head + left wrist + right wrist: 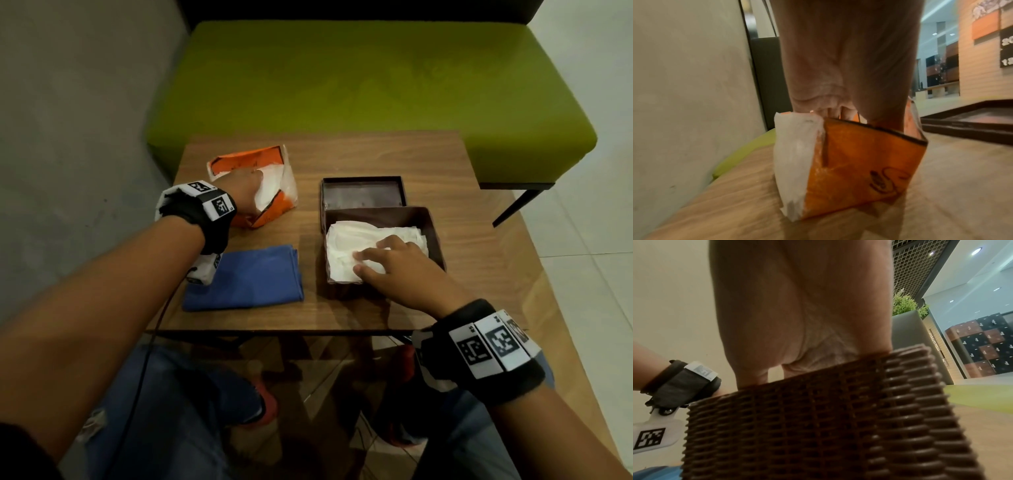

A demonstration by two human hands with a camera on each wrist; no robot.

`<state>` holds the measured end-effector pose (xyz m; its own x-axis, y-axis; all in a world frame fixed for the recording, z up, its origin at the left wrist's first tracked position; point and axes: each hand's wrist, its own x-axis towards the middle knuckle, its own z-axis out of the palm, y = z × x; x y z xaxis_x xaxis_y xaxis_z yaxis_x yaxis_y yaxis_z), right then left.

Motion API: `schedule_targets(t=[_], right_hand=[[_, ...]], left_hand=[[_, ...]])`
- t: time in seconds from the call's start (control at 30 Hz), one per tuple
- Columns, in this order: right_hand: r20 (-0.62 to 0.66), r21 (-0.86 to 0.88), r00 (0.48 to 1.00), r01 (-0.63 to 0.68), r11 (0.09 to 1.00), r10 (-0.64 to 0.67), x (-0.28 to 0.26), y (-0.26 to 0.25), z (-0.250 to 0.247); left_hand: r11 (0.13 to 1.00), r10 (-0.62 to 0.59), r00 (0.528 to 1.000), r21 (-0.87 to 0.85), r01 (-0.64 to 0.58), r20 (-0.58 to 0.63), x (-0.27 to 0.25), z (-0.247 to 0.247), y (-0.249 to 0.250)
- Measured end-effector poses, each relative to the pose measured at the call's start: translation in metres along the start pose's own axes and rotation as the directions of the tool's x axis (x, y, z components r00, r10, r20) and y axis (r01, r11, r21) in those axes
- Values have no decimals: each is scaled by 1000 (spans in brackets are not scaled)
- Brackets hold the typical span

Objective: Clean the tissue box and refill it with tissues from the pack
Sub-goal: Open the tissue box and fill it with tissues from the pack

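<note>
An orange and white tissue pack (239,161) lies torn open at the table's back left. My left hand (250,188) reaches into its opening, fingers bent down around the white tissues inside, with the tips hidden. The left wrist view shows the left hand (838,65) dipping into the pack (859,162). To the right stands the brown woven tissue box (435,236), holding a stack of white tissues (346,236). My right hand (370,260) presses on that stack with spread fingers. Only the right palm (797,305) shows above the box wall (818,426) in the right wrist view.
The box's brown lid (363,193) lies upside down just behind the box. A folded blue cloth (246,277) sits at the table's front left. The small wooden table (376,154) stands against a green bench (342,75); a grey wall is on the left.
</note>
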<state>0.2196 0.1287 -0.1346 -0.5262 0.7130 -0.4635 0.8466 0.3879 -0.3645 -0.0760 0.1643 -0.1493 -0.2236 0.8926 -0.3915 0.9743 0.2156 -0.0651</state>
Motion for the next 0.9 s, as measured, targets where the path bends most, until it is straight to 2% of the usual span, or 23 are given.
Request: schedule_targets(t=[0.2, 0.4, 0.63, 0.77, 0.9], right_hand=[[-2, 0, 1000, -1, 1000, 1, 0, 0, 0], [-15, -5, 1000, -10, 1000, 10, 1, -2, 1], [-22, -8, 1000, -11, 1000, 11, -1, -2, 1], [-30, -1, 999, -17, 1000, 17, -1, -2, 1], [-36, -3, 999, -15, 1000, 15, 0, -2, 2]], left_hand=[[999, 30, 996, 47, -25, -89, 2, -5, -3], [999, 11, 995, 39, -7, -101, 1, 5, -7], [988, 64, 981, -125, -87, -181, -1, 1, -15], [960, 9, 966, -267, -81, -258, -4, -1, -17], [910, -104, 905, -407, -81, -413, -12, -6, -19]])
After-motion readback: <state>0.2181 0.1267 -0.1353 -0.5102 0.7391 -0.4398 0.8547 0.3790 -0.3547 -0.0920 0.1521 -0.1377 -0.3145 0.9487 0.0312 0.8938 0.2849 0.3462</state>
